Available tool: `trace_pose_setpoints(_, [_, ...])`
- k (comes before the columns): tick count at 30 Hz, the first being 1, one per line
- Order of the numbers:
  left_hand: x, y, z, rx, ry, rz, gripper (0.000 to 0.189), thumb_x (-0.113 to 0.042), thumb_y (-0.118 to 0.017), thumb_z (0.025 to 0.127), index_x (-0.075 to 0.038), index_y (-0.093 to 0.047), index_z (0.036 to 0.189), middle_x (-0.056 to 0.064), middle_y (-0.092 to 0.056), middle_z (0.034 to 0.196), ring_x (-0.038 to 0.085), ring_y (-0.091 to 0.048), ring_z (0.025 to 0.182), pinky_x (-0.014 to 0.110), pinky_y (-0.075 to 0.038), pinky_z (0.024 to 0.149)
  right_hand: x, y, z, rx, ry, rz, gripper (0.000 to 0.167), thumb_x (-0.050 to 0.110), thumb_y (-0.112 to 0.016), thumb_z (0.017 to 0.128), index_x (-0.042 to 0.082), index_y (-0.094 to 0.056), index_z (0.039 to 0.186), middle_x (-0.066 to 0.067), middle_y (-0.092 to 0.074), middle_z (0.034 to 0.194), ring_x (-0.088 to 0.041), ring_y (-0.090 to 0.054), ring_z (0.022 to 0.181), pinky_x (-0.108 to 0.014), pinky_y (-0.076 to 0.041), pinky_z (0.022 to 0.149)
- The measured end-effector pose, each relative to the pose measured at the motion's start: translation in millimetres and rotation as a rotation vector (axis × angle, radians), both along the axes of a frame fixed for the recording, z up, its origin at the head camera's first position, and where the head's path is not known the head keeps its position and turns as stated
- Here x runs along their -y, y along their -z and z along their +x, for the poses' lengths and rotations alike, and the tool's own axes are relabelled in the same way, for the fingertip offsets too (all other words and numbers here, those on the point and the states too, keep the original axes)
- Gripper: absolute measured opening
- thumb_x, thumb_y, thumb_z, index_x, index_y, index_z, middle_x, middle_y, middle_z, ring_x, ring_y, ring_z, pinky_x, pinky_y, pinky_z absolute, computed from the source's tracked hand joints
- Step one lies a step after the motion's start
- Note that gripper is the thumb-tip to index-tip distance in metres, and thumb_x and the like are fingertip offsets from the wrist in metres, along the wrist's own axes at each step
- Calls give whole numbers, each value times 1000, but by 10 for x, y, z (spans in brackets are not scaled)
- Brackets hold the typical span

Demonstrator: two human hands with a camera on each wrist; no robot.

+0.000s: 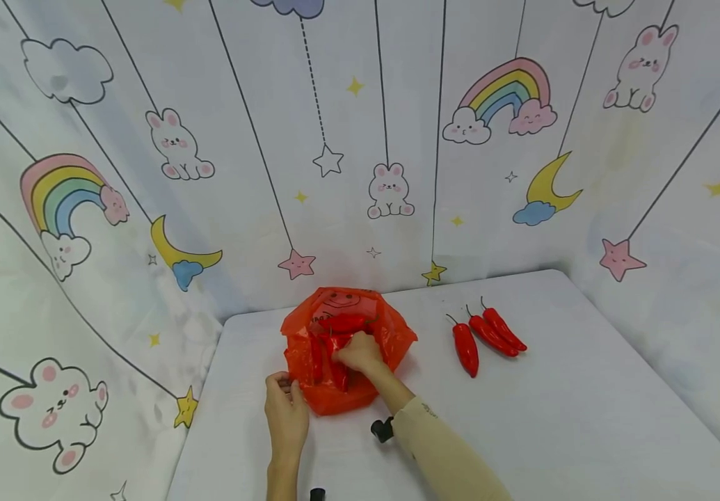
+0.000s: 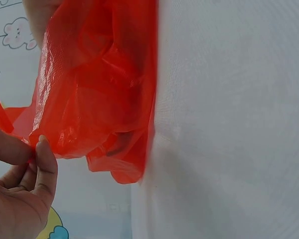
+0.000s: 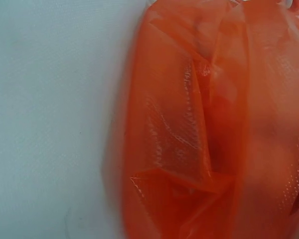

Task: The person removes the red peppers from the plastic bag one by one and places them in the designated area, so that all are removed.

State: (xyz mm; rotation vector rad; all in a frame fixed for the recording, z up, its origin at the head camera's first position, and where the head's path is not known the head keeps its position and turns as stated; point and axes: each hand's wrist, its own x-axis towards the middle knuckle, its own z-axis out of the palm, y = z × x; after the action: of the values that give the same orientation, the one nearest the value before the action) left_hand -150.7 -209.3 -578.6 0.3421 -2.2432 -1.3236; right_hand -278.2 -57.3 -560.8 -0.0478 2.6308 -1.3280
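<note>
An open red plastic bag [image 1: 328,402] stands on the table with several red chili peppers [image 1: 345,322] inside. At its left side my left hand [image 1: 287,410] pinches the bag's edge between thumb and fingers; the left wrist view shows this hand [image 2: 22,184] at the thin red film [image 2: 84,109]. My right hand [image 1: 361,352] is inside the bag's mouth, its curled fingers gripping a red chili pepper [image 1: 339,376], with the fingertips partly hidden. The right wrist view is filled mostly by the bag's side [image 3: 189,119], and that hand is hidden behind it.
Three red chili peppers [image 1: 466,349] lie on the white table [image 1: 560,417] to the right of the bag. A small black object [image 1: 382,430] is by the right wrist, another [image 1: 317,495] at the near edge. A cloth wall [image 1: 347,229] with cartoon prints encloses the table.
</note>
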Motion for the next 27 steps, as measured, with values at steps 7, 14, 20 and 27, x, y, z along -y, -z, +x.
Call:
trace_pose_setpoints(7, [-2, 7, 3, -1, -2, -11, 22, 0, -55, 104, 2, -50, 125, 15, -61, 108, 24, -62, 92, 25, -53, 78, -14, -57, -17, -4, -2, -28, 36, 23, -82, 82, 13, -55, 62, 2, -45, 51, -15, -47, 49, -27, -41, 48])
trace_pose_setpoints(14, [6, 4, 9, 0, -3, -13, 22, -1, -56, 104, 2, -50, 126, 15, -61, 109, 23, -61, 92, 24, -54, 78, -34, -178, -6, -20, -13, -50, 36, 25, -83, 83, 11, -57, 62, 2, -45, 51, -15, -48, 49, -27, -43, 47])
trace_pose_setpoints(20, [3, 0, 15, -13, 5, -14, 21, 0, -55, 104, 3, -50, 125, 16, -61, 108, 24, -62, 92, 23, -54, 77, -72, -288, 37, -44, -5, -55, 25, 27, -84, 85, 10, -68, 75, 0, -62, 61, -17, -61, 61, -30, -54, 57])
trace_pose_setpoints(27, [-9, 14, 7, 1, 0, -13, 22, 0, -56, 104, 2, -50, 125, 15, -62, 109, 24, -62, 93, 24, -54, 78, -136, -385, 34, -85, -20, -56, 26, 27, -84, 86, 9, -69, 75, 1, -55, 56, -16, -57, 58, -28, -49, 54])
